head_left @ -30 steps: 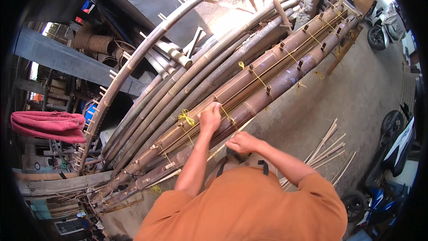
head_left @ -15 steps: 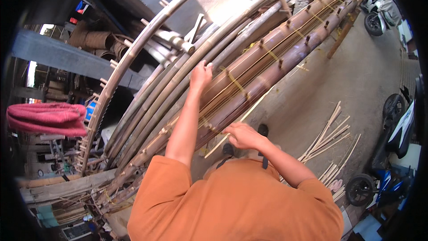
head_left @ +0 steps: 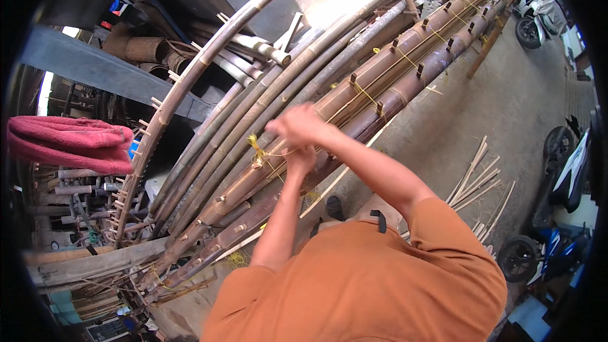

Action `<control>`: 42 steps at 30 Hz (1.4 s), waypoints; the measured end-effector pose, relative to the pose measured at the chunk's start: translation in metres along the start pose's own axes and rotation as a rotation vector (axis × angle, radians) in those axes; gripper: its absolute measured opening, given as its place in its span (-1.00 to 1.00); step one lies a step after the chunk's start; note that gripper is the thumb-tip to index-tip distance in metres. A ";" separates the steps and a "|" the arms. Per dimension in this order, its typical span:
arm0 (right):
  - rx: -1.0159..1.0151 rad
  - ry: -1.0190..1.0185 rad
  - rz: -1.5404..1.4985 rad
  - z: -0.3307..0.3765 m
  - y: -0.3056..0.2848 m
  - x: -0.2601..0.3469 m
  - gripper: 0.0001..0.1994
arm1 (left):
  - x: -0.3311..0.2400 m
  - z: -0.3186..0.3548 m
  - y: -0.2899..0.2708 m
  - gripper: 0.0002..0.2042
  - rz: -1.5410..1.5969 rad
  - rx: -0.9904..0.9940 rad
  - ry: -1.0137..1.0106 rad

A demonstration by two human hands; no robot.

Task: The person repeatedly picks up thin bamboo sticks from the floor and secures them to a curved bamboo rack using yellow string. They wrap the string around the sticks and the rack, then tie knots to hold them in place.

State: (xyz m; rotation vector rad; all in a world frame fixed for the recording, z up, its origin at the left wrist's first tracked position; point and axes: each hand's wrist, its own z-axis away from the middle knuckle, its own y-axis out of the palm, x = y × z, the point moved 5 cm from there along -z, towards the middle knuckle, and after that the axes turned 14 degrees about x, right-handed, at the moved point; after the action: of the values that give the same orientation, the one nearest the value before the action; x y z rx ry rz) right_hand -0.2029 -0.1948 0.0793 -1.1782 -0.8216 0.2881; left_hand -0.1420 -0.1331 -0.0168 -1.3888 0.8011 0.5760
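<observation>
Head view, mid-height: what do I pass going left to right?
Red cloth → curved bamboo pole with pegs → yellow string knot → left hand and right hand → loose bamboo strips on the ground → parked motorbike.

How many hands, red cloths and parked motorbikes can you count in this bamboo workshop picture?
Hands: 2 (left hand, right hand)
Red cloth: 1
Motorbikes: 3
Total: 6

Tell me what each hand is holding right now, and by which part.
Both hands work the yellow cord tied around the bamboo poles. The right hand seems to pinch a strand near the knot; the left hand is closed just below it, its exact hold hidden by blur.
</observation>
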 end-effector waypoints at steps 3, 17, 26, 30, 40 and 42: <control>-0.235 0.211 -0.147 -0.026 0.034 -0.068 -0.48 | -0.025 0.004 -0.013 -0.67 -0.190 0.152 -0.246; 0.104 -0.142 -0.660 0.140 0.086 -0.004 -0.60 | -0.073 -0.078 -0.069 -0.76 0.323 -0.109 0.009; -0.474 0.403 -2.213 0.183 0.167 -0.035 -0.39 | 0.025 -0.094 -0.088 -0.71 -0.241 -0.177 -0.011; 0.453 0.277 -2.056 0.166 0.222 0.065 -0.37 | -0.003 -0.010 -0.146 -0.66 -0.008 0.275 -0.353; -0.259 -0.167 -1.410 0.046 0.067 0.189 -0.73 | 0.061 0.108 -0.098 -0.73 -0.326 0.166 -0.149; 0.061 -0.514 -0.728 0.008 0.036 0.214 -0.62 | 0.102 0.116 -0.087 -0.74 -0.116 0.021 0.144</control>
State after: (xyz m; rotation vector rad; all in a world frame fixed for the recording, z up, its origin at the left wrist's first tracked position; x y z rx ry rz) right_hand -0.0549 -0.0474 0.1370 -0.6808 -1.6159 0.0037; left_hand 0.0061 -0.0388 -0.0413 -1.4590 0.8335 0.3798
